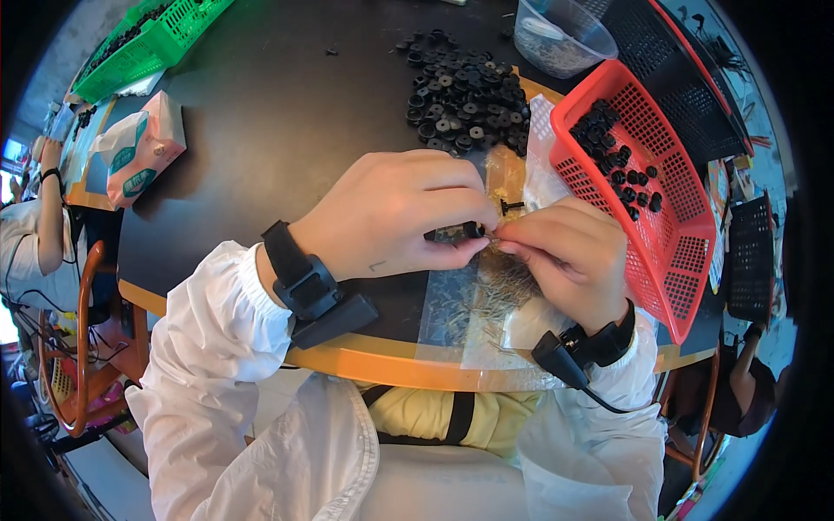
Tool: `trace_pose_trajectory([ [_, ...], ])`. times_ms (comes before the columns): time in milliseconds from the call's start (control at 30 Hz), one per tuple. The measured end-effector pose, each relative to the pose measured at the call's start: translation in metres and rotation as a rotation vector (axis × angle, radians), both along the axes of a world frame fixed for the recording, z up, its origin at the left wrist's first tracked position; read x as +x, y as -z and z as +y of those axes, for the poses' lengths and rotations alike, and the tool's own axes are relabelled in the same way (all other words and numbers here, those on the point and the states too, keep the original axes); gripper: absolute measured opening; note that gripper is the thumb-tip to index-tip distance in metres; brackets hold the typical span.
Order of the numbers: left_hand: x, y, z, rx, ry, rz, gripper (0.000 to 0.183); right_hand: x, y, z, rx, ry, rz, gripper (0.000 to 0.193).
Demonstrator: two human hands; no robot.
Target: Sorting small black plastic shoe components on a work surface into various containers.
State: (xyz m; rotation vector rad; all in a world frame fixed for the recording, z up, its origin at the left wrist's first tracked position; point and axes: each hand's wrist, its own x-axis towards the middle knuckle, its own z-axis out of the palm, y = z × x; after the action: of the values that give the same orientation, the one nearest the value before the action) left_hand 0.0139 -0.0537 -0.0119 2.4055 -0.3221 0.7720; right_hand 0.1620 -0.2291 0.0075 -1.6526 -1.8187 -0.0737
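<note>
Evidently, the left hand (400, 213) and right hand (573, 252) meet almost fingertip to fingertip above the bench (278, 104).

The left hand grasps a small black cylindrical part (473, 229) between thumb and fingers; the right is pinched on what appears to be a thin metal pin (493, 239), largely concealed. The part lies immediately left of the right fingertips, its long axis seemingly crosswise, one end toward them; fingers cover much of it. In my judgement, alignment of pin and that end governs. Left is nearer, being in contact. A black T-shaped piece (512, 207) shows just beyond the right fingertips; whether held or resting cannot be determined. Loose metal pins (506, 291) lie nearer the body, black round caps (465, 100) beyond.
</note>
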Motion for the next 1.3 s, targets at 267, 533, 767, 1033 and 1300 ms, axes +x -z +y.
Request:
trace_pose_trajectory([
  [267, 0.0, 0.003, 0.0, -0.008, -0.001, 0.042, 0.021, -0.005, 0.004, 0.003, -0.031, 0.068, 0.213, 0.017],
  [533, -0.001, -0.001, -0.002, -0.269, -0.002, 0.138, 0.022, -0.006, 0.007, -0.001, -0.081, 0.199, 0.425, 0.016],
  [767, 0.0, -0.002, -0.003, -0.3, 0.049, 0.054, 0.028, -0.006, 0.006, 0.001, -0.061, 0.104, 0.438, 0.014],
  [1033, -0.003, -0.011, -0.001, -0.272, -0.076, 0.123, 0.027, -0.009, 0.007, -0.001, -0.099, 0.125, 0.459, 0.016],
  [1300, 0.001, -0.003, 0.02, -0.594, -0.425, 0.066, 0.022, -0.004, 0.012, 0.002, -0.117, 0.112, 0.239, 0.018],
])
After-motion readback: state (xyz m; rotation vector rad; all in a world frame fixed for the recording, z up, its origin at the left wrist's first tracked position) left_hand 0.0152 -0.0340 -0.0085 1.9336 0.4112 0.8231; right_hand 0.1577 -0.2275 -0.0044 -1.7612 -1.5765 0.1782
